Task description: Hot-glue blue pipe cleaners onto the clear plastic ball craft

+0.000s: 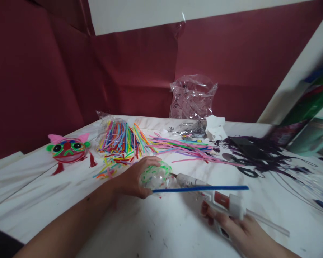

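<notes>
My left hand [136,179] is wrapped round a clear plastic ball [157,177] decorated with green and coloured bits, held just above the white table [70,200]. A blue pipe cleaner [201,188] runs rightward from the ball. My right hand [238,231] grips a white glue gun [218,195] whose nozzle touches the ball's right side. A clear glue stick [269,222] pokes out of the gun's back.
A pile of coloured pipe cleaners [129,141] lies behind the hands, a red owl-like craft figure [68,149] at left. A crumpled clear bag [192,96] stands at the back. Black scissors [244,169] and dark purple strands [261,152] lie at right, with boxes [309,122] beyond.
</notes>
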A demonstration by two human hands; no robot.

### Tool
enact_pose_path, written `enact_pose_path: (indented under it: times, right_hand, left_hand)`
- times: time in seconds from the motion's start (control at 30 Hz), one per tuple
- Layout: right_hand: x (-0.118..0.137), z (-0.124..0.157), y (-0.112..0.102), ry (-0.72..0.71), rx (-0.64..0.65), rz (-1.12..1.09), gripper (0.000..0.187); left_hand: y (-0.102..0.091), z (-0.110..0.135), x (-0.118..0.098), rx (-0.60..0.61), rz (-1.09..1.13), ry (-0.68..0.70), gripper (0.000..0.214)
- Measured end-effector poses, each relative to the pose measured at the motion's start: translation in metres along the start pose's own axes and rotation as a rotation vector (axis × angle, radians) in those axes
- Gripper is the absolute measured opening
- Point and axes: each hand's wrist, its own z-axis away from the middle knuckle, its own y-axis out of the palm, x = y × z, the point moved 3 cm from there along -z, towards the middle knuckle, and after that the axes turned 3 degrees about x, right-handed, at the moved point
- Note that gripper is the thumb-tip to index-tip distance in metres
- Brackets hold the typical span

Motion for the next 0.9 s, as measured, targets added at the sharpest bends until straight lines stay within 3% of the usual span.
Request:
enact_pose_path:
  times: [0.17,0.37,0.47,0.73,0.9]
  right_hand:
    - [0.018,-0.004,-0.002,-0.022,0.028,0.034,0.044]
    - [0.0,0.003,0.001,0.009,0.1,0.077,0.047]
    - [-0.007,0.004,0.002,0.019,0.092,0.086,0.048]
    - [0.013,-0.004,-0.001,-0.027,0.041,0.011,0.043]
    - [0.012,-0.004,-0.001,-0.007,0.021,0.0,0.042]
  left_hand:
    - [0.001,0.001,0.002,-0.013,0.003,0.027,0.083]
    - [-0.002,0.0,-0.002,0.005,0.013,0.01,0.08]
    - [-0.003,-0.001,-0.002,0.002,0.027,0.008,0.077]
    - [-0.002,0.0,0.001,-0.012,0.035,0.022,0.08]
    - [-0.003,-0.001,0.0,-0.016,0.034,0.035,0.078]
